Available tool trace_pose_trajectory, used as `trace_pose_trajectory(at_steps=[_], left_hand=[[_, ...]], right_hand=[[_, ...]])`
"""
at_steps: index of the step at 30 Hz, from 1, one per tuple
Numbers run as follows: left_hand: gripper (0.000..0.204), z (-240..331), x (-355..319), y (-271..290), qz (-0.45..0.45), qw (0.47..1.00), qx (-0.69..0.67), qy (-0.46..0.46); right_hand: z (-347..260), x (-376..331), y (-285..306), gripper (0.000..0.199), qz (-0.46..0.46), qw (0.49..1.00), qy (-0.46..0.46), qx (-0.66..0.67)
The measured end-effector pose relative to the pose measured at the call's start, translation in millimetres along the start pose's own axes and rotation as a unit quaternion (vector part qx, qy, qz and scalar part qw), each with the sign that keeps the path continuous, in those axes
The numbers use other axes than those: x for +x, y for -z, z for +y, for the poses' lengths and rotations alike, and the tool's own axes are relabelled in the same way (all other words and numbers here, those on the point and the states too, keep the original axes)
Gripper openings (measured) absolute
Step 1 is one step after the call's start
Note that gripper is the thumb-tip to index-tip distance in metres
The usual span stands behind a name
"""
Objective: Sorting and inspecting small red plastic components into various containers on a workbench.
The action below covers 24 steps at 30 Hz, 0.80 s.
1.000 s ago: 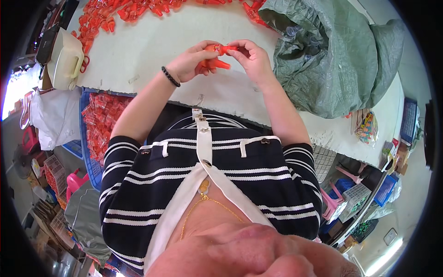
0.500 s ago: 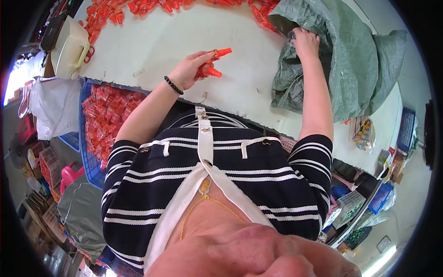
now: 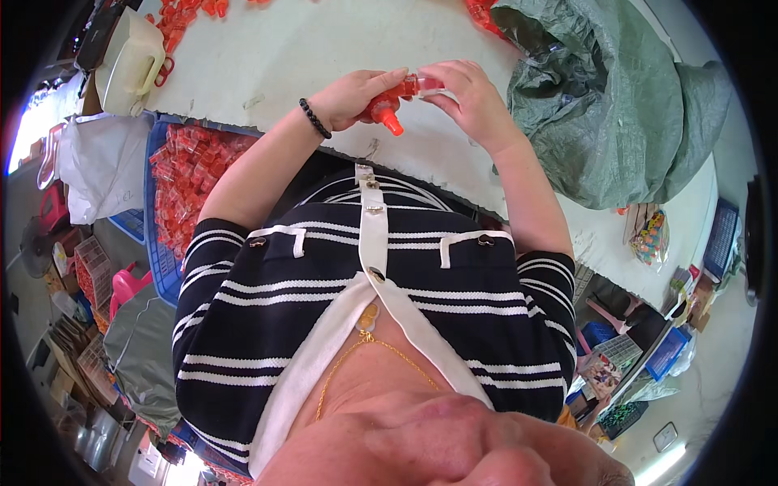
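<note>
Near the table's front edge, my left hand (image 3: 348, 99) is closed around red plastic pieces with pointed nozzle tips, perhaps small bottles. One red nozzle piece (image 3: 387, 113) points down toward me; another points right. At that second tip my right hand (image 3: 476, 104) pinches a small clear cap (image 3: 426, 85), which surrounds the red nozzle. Whether the cap is fully seated I cannot tell. To the right of my hands lies a green woven sack (image 3: 624, 113), its mouth open toward the table.
More red pieces (image 3: 174, 28) lie at the table's (image 3: 324, 40) far left, beside a cream jug (image 3: 130, 69) and red-handled scissors (image 3: 165, 71). A blue basket (image 3: 164, 275) full of red pieces stands left of me. Colourful small items in a bag (image 3: 650, 236) sit at the right.
My right hand has come out of the sack and moved left with a clear cap to the red piece. My left hand has shifted slightly right. The view has moved a little.
</note>
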<state>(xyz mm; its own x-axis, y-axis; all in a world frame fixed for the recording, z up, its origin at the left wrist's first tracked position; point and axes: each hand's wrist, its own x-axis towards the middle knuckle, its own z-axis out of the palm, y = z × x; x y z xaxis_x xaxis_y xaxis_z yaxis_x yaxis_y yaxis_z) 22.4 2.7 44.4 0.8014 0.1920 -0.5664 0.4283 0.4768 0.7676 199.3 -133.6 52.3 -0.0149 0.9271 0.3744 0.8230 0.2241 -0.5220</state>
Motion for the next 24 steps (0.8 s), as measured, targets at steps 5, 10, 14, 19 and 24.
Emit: trace_pose_trajectory(at_steps=[5,10,14,19,24], left_hand=[[0.041,-0.6,-3.1,-4.5,0.0,0.998,0.059,-0.033],[0.035,-3.1,-5.6,-11.2,0.093,0.847,0.417,-0.316],[0.033,-18.5,7.7,-6.7,0.144,0.709,0.544,-0.425],[0.034,-15.9,5.3,-9.6,0.083,0.938,0.273,-0.194],[0.039,-13.3,15.2,-1.3,0.136,0.986,0.004,-0.099]], right_hand=[[-5.4,2.7,-1.7,0.034,0.005,1.0,0.029,-0.008],[6.2,-15.1,-17.1,0.032,-0.069,0.91,-0.276,0.303],[19.7,-24.0,-22.1,0.035,-0.099,0.819,-0.332,0.457],[51.5,-22.2,-1.1,0.026,0.034,0.926,-0.31,0.211],[146.0,-14.9,69.5,0.023,-0.001,0.865,-0.175,-0.471]])
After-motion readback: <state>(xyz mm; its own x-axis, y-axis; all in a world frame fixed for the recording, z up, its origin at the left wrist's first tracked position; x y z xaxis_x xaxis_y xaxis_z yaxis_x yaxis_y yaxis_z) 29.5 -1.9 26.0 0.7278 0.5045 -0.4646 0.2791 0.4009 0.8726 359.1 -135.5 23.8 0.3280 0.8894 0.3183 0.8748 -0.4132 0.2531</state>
